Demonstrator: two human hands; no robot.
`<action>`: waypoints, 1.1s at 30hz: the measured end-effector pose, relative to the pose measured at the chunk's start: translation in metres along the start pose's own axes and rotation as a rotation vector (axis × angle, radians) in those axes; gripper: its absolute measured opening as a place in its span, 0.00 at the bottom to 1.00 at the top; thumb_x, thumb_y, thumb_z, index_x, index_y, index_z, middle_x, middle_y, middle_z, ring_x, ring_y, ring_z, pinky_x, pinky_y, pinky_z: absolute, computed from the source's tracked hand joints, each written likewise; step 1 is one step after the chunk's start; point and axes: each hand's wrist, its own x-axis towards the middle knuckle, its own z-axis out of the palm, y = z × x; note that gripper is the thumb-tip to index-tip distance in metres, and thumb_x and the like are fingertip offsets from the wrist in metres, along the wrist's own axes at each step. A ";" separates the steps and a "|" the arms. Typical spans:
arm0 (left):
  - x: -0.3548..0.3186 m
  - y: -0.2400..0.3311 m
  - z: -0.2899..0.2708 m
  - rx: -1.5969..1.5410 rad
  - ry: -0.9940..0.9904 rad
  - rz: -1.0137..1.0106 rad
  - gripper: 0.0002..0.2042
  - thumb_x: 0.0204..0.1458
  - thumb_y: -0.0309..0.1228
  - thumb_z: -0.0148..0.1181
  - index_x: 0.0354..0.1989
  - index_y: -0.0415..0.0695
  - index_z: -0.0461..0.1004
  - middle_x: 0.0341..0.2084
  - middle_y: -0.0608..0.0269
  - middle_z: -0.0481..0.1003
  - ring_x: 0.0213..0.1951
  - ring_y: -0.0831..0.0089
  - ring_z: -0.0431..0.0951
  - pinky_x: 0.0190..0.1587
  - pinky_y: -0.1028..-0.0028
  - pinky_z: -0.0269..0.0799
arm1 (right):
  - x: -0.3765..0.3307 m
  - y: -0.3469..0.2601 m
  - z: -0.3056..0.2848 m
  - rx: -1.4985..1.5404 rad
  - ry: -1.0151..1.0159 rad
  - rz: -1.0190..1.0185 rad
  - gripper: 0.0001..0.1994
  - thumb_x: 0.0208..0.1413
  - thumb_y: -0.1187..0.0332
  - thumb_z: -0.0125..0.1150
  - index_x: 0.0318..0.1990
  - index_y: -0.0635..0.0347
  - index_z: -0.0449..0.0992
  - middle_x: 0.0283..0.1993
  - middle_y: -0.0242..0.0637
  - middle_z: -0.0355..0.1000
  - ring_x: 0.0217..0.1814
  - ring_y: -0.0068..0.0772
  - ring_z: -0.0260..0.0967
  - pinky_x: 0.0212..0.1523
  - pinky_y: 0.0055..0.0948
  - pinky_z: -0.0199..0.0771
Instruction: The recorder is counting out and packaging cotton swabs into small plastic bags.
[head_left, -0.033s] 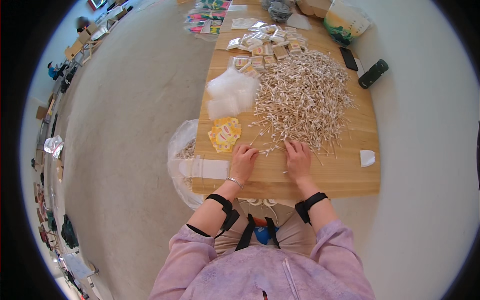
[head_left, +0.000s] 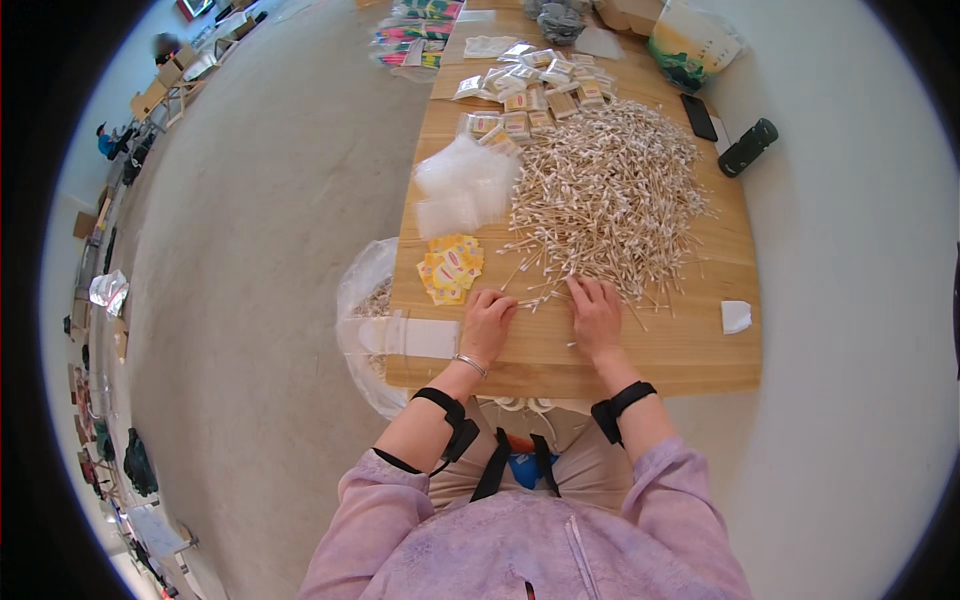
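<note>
Where the cotton swab heap (head_left: 612, 195) thins at its near edge, the left hand (head_left: 487, 325) and right hand (head_left: 596, 316) are laid flat, fingers spread, so stray swabs can be gathered. Clear bags (head_left: 462, 185) and yellow labels (head_left: 450, 267) are kept left, within reach.

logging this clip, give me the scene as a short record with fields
setting: wooden table, seen from above by a seated person
left hand: flat on the table at the near edge of the cotton swabs, palm down
right hand: flat on the table, fingertips among loose swabs
beside left hand: yellow packets, white strip
further back: clear bags, small filled packs
right side: white paper scrap, phone, black cylinder
beside table: plastic sack on the floor
</note>
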 end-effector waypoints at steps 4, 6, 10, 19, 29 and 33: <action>-0.002 0.000 -0.003 0.022 -0.002 -0.021 0.05 0.45 0.26 0.63 0.32 0.44 0.79 0.31 0.60 0.73 0.38 0.60 0.71 0.42 0.67 0.69 | 0.012 -0.001 -0.001 0.039 -0.124 -0.120 0.11 0.51 0.67 0.53 0.42 0.49 0.76 0.44 0.27 0.67 0.52 0.34 0.61 0.51 0.34 0.64; -0.001 0.001 -0.001 0.020 0.002 -0.018 0.05 0.45 0.26 0.63 0.32 0.44 0.79 0.31 0.60 0.73 0.38 0.60 0.71 0.42 0.67 0.69 | 0.013 0.003 0.006 0.041 -0.171 -0.154 0.10 0.50 0.67 0.55 0.40 0.50 0.76 0.44 0.27 0.67 0.52 0.34 0.61 0.51 0.34 0.64; -0.002 0.001 -0.002 0.020 0.001 -0.023 0.05 0.45 0.26 0.63 0.32 0.43 0.78 0.30 0.59 0.73 0.38 0.60 0.71 0.42 0.67 0.69 | 0.017 0.009 0.013 0.058 -0.178 -0.064 0.08 0.48 0.67 0.57 0.37 0.51 0.76 0.44 0.27 0.68 0.51 0.34 0.62 0.49 0.34 0.65; -0.013 -0.003 -0.016 -0.002 -0.033 -0.078 0.04 0.45 0.25 0.63 0.30 0.43 0.78 0.29 0.60 0.73 0.36 0.60 0.71 0.41 0.66 0.68 | 0.025 0.001 0.010 0.135 -0.053 -0.266 0.04 0.47 0.68 0.58 0.32 0.50 0.75 0.36 0.28 0.67 0.43 0.33 0.65 0.44 0.32 0.68; -0.024 -0.001 -0.026 0.021 -0.105 -0.027 0.04 0.44 0.26 0.63 0.29 0.44 0.78 0.27 0.60 0.73 0.35 0.60 0.71 0.40 0.66 0.68 | 0.022 0.005 0.021 0.050 -0.035 -0.010 0.03 0.48 0.68 0.57 0.31 0.50 0.75 0.35 0.28 0.68 0.42 0.34 0.65 0.45 0.35 0.66; -0.021 0.011 -0.018 0.004 -0.147 0.029 0.04 0.45 0.25 0.63 0.30 0.43 0.77 0.28 0.60 0.72 0.35 0.60 0.72 0.40 0.65 0.69 | 0.021 -0.012 0.022 0.002 -0.040 0.047 0.03 0.49 0.66 0.58 0.31 0.49 0.75 0.35 0.27 0.68 0.44 0.34 0.65 0.46 0.35 0.63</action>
